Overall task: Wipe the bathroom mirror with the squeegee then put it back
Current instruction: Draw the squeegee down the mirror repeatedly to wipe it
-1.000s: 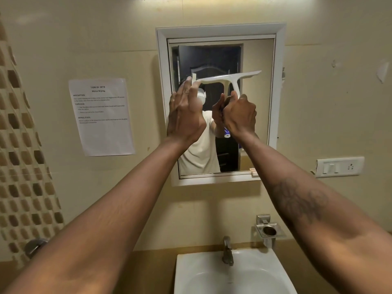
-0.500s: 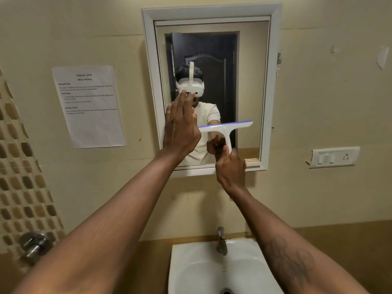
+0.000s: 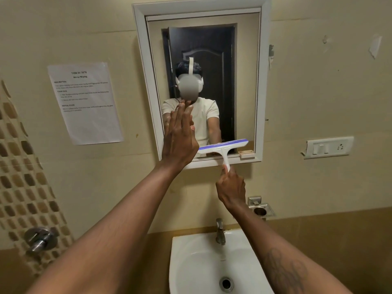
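Note:
A white-framed mirror (image 3: 259,85) hangs on the beige wall above the sink. The white squeegee (image 3: 222,147), with a purple-edged blade, lies across the bottom right of the glass, just above the lower frame. My right hand (image 3: 231,187) grips its handle from below. My left hand (image 3: 180,141) is flat with fingers straight and together, resting against the lower left of the mirror, beside the blade's left end. It holds nothing. A person's reflection fills the glass.
A white sink (image 3: 191,262) with a metal tap (image 3: 220,232) sits below. A metal cup holder (image 3: 261,210) is mounted right of the tap. A switch plate (image 3: 328,147) is on the right wall, a printed sheet (image 3: 84,102) on the left, a chrome valve (image 3: 40,238) low left.
My right hand has drawn the squeegee down the glass from near the top to the bottom edge. My left hand slid lower on the mirror and let go of the blade's end.

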`<state>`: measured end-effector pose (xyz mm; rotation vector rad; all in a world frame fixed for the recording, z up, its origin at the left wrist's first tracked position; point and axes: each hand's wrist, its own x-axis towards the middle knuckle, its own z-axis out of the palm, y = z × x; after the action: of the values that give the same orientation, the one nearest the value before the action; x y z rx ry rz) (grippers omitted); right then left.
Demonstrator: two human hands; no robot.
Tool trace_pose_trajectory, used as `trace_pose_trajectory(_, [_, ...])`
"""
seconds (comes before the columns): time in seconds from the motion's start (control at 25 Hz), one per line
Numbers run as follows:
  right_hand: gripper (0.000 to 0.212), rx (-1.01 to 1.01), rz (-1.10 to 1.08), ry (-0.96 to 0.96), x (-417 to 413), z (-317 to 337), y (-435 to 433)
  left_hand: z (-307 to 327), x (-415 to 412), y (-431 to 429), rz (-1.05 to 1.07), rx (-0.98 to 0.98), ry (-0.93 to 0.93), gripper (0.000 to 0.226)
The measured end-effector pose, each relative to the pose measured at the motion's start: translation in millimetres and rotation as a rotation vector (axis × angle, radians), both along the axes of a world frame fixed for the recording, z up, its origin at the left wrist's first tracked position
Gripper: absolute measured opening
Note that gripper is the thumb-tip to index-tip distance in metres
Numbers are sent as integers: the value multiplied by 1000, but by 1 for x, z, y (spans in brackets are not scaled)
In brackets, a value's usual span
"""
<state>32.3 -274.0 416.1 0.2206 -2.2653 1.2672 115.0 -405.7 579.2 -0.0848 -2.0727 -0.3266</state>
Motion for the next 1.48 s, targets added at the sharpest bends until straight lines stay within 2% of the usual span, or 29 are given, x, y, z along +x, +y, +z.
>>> trace_pose_trajectory(0.24, [42,12,-41,-116,11,-17,8,-1,3,16,-5,-6,-10,60])
trace_pose_trajectory(0.4, [45,-29,-16,-109,12,-2,16,1,3,27,-13,-8,-14,62])
trace_pose_trajectory(0.52, [43,-92,26,29,8,39,26,13,3,32,-13,-16,12,63])
trace_pose_trajectory(0.72, [40,-141,-1,246,-17,150,36,50,-5,43,-3,-13,122,51])
trace_pose_trajectory(0.96, [45,-115,2,428,-44,249,27,104,-12,48,-3,-34,186,68])
trace_pose_trajectory(1.08, [48,-188,58,540,-47,283,16,125,-17,45,47,-64,197,73])
trace_pose_trajectory(1.32, [42,-231,77,492,-51,322,-3,146,-26,37,95,-97,224,79])
trace_pose_trajectory(1.48, [42,-242,88,484,-55,334,-8,153,-30,34,95,-109,260,76])
